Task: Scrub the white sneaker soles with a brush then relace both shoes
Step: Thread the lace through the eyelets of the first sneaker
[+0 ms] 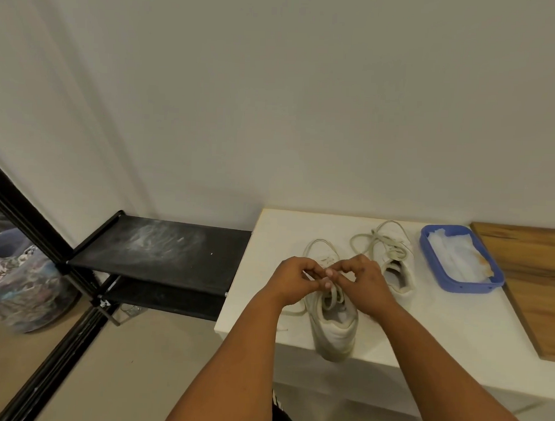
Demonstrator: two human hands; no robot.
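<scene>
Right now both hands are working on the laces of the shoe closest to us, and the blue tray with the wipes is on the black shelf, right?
Not quite. The head view shows the blue tray on the white table, beside the far shoe. Both hands, left hand and right hand, do work the laces of the near shoe.

Blue tray (433,265) right of second sneaker (398,263).

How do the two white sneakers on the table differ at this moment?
The near white sneaker stands at the front edge of the white table, heel towards the camera, with the left hand and right hand pinching its lace over the tongue. The far white sneaker lies untouched further back beside the blue tray, its lace heaped loosely on top. Both are white, with pale laces.
</scene>
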